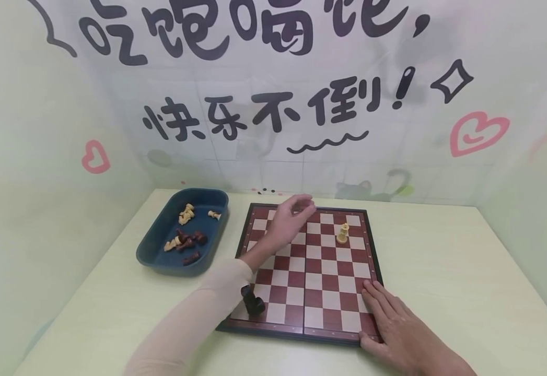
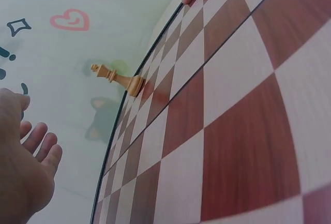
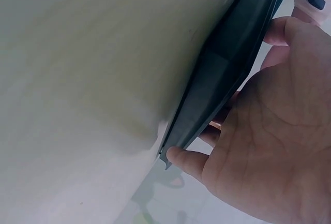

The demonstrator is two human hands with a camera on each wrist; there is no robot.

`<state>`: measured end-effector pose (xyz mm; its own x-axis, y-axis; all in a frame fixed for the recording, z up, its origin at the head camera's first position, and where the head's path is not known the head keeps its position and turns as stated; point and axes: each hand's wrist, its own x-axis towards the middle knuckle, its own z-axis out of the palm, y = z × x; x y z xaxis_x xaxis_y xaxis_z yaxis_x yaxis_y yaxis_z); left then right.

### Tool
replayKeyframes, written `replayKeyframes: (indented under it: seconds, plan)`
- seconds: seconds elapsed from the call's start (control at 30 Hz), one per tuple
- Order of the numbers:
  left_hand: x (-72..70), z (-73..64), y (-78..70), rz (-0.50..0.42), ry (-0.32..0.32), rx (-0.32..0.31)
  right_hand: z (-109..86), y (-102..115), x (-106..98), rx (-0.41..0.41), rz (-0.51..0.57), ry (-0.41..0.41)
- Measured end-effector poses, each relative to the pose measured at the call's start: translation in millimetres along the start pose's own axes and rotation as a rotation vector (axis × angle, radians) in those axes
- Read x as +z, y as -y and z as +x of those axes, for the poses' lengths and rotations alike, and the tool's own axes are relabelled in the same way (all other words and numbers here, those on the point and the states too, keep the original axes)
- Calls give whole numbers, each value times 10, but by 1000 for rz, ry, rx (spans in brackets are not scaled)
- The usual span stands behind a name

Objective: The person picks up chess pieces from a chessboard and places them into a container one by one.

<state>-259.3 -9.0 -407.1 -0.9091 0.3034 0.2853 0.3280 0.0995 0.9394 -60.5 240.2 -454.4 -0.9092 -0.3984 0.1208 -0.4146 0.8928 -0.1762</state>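
Note:
A folding chessboard [image 1: 329, 268] with dark red and pale squares lies on the table. One cream chess king [image 1: 342, 234] stands upright toward its far right corner, and the left wrist view shows the cross-topped king [image 2: 124, 80] too. My left hand [image 1: 288, 223] hovers over the far part of the board, fingers loosely bent and holding nothing. In the left wrist view that hand [image 2: 26, 162] appears apart from the board surface. My right hand [image 1: 397, 324] rests on the board's near right edge, fingers extended over the squares. The right wrist view shows its thumb [image 3: 189, 162] against the dark side.
A blue tray [image 1: 148, 256] left of the board contains several cream and dark brown chess pieces [image 1: 186, 240]. A small black device [image 1: 253, 303] sits at my left sleeve [image 1: 193, 313], over the board's near left corner. A printed wall covering [image 1: 273, 172] stands behind the table.

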Motion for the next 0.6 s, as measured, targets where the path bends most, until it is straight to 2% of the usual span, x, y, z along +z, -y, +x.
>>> replayKeyframes:
  seconds: [0.3,0.43,0.6]
  plan:
    - [308,44,-29,-53,78,-48,48,0,-62,32,14,77]
    - [436,54,-10,-29,111,-64,42,0,-49,25,12,66]
    - [527,48,54,14,150,-84,43,-5,-39,20,0,57]
